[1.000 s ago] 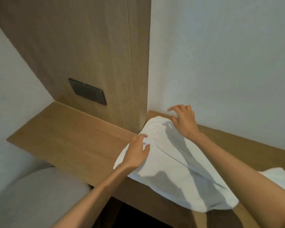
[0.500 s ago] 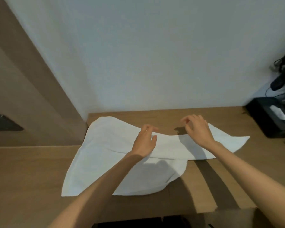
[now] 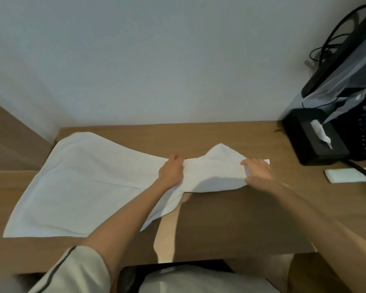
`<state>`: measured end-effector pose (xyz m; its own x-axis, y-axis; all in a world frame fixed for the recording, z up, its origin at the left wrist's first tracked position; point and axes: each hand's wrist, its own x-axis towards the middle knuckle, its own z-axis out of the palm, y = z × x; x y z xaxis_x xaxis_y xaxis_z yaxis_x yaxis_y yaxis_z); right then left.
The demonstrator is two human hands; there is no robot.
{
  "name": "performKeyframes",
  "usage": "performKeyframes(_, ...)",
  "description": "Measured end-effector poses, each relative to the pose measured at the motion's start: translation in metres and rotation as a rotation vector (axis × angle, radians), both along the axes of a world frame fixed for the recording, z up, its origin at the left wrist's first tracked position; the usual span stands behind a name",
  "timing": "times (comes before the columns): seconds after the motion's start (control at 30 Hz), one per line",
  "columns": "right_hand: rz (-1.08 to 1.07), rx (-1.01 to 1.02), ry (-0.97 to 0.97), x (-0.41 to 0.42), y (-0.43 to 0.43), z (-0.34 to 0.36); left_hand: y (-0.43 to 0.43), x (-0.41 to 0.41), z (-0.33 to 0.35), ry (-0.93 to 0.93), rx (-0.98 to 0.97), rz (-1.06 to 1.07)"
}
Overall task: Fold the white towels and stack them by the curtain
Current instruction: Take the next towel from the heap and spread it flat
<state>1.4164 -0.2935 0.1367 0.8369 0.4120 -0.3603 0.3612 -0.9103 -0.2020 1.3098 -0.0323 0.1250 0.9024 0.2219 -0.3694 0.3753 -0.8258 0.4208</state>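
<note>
While hands pinch it, towel [image 3: 76, 178] stretches left-right.

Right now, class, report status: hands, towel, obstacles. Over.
Left hand and right hand both pinching the towel. Towel spread on desk, unfolded. Tissue box at right, clear of it.

Towel [image 3: 82, 182] on desk [image 3: 230, 218]; tissue box [image 3: 311, 140], perhaps touching, far right.

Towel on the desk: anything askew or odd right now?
The white towel lies unevenly: its right end is bunched between the left hand and right hand, and one corner hangs over the desk front edge.
</note>
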Motion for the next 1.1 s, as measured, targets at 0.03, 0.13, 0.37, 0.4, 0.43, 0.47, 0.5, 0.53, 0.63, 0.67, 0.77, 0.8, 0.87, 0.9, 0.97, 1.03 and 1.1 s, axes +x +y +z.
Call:
performKeyframes(0.03,-0.015,-0.013,0.008,0.003,-0.005,-0.005,-0.001,0.001,-0.002,-0.017,0.001,0.037)
performKeyframes(0.13,-0.048,-0.082,-0.041,0.007,-0.010,-0.015,-0.001,-0.003,-0.004,-0.059,0.003,0.123)
performKeyframes(0.37,-0.069,0.484,0.049,0.008,-0.019,0.036,0.019,-0.013,0.033,-0.356,-0.053,0.234)
performKeyframes(0.4,-0.059,0.580,0.014,0.007,-0.018,0.053,0.022,-0.013,0.044,-0.425,-0.046,0.253)
performKeyframes(0.43,-0.043,0.664,-0.030,0.006,-0.016,0.071,0.025,-0.013,0.055,-0.496,-0.045,0.279)
performKeyframes(0.47,-0.035,0.744,-0.066,0.006,-0.011,0.089,0.029,-0.012,0.065,-0.563,-0.046,0.309)
performKeyframes(0.5,-0.041,0.838,-0.074,0.005,-0.006,0.107,0.033,-0.011,0.076,-0.622,-0.042,0.340)
performKeyframes(0.53,-0.054,0.945,-0.032,0.006,0.001,0.124,0.037,-0.010,0.086,-0.671,-0.035,0.371)
performKeyframes(0.63,-0.092,1.139,0.270,0.012,0.018,0.160,0.046,-0.002,0.108,-0.779,-0.029,0.480)
performKeyframes(0.67,-0.095,1.095,0.277,0.016,0.021,0.162,0.049,0.002,0.112,-0.784,-0.023,0.504)
performKeyframes(0.77,-0.078,0.712,-0.018,0.038,0.025,0.148,0.053,0.017,0.110,-0.682,0.047,0.479)
performKeyframes(0.8,-0.072,0.578,-0.097,0.044,0.026,0.139,0.053,0.023,0.106,-0.632,0.064,0.459)
performKeyframes(0.87,-0.063,0.367,-0.187,0.055,0.027,0.118,0.050,0.033,0.094,-0.529,0.044,0.414)
performKeyframes(0.9,-0.058,0.286,-0.205,0.062,0.029,0.107,0.046,0.036,0.089,-0.478,0.013,0.368)
performKeyframes(0.97,-0.082,0.201,-0.187,0.076,0.031,0.088,0.039,0.041,0.075,-0.395,-0.049,0.215)
performKeyframes(1.03,-0.071,0.108,-0.198,0.084,0.030,0.075,0.030,0.039,0.063,-0.334,-0.048,0.070)
performKeyframes(1.1,-0.008,-0.006,-0.323,0.093,0.033,0.065,0.024,0.040,0.051,-0.250,-0.045,-0.012)
